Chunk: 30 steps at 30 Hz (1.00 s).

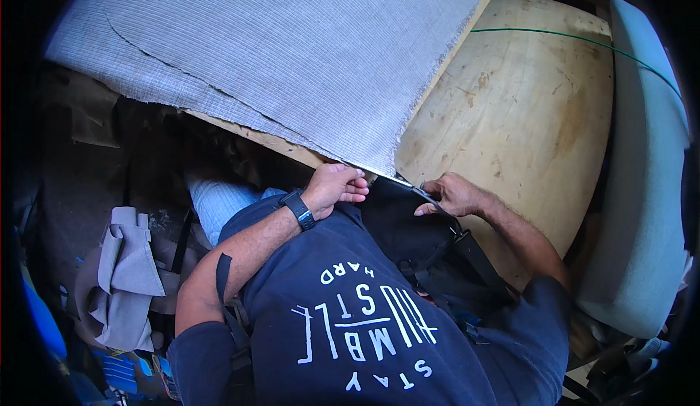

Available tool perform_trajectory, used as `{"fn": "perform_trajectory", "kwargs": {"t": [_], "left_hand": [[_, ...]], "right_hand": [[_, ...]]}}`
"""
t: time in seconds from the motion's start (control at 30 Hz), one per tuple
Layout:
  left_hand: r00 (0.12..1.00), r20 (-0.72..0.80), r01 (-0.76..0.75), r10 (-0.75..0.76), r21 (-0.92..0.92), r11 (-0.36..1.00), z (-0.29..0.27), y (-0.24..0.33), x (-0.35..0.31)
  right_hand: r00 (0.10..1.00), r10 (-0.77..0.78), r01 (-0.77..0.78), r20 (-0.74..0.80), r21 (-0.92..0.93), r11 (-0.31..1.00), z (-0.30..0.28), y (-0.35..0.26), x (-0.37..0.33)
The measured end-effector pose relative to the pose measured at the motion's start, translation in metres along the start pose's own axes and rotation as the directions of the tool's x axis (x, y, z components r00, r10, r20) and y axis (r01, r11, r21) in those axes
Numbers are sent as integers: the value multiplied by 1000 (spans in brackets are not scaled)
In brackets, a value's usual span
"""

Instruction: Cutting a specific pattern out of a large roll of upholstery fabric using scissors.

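Note:
A grey-blue woven fabric [292, 48] lies over a wooden-edged surface in front of me, its right border frayed. A dark curved line runs across it down toward my hands. My right hand [453, 196] is closed around the dark handles of a pair of scissors [405, 184]. Their pale blades point left along the fabric's near corner. Just left of the blades, my left hand [337, 188] is at the fabric's near edge with its fingers curled together. What lies between those fingers is hidden. A dark watch [297, 210] is on my left wrist.
To the right stands a curved plywood panel [521, 107], with a green cord [539, 31] across its top. Beyond it is a long grey-blue padded cushion [642, 187]. Folded grey fabric pieces [127, 282] lie at lower left. A black strap [477, 260] hangs near my right forearm.

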<state>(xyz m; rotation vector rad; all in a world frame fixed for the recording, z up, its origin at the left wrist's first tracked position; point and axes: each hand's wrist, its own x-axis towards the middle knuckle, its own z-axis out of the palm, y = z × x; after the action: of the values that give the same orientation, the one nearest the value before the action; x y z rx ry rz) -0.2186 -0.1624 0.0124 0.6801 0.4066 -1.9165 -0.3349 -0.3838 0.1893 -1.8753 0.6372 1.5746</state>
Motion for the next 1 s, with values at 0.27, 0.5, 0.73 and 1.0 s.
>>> {"fn": "perform_trajectory", "kwargs": {"t": [0.27,0.5,0.73,1.0], "left_hand": [[1000,17,-15,13,107,994,4,3,-3],[998,-1,-55,56,120,991,2,1,-2],[994,5,-104,105,228,968,-11,-7,2],[976,10,-186,217,552,813,-16,-3,-1]], "right_hand": [[999,-35,38,-32,104,994,-3,-16,7],[997,-66,67,-46,25,997,4,-10,14],[1000,-28,30,-11,131,991,3,-16,14],[976,-172,193,-135,165,967,22,-5,40]]}}
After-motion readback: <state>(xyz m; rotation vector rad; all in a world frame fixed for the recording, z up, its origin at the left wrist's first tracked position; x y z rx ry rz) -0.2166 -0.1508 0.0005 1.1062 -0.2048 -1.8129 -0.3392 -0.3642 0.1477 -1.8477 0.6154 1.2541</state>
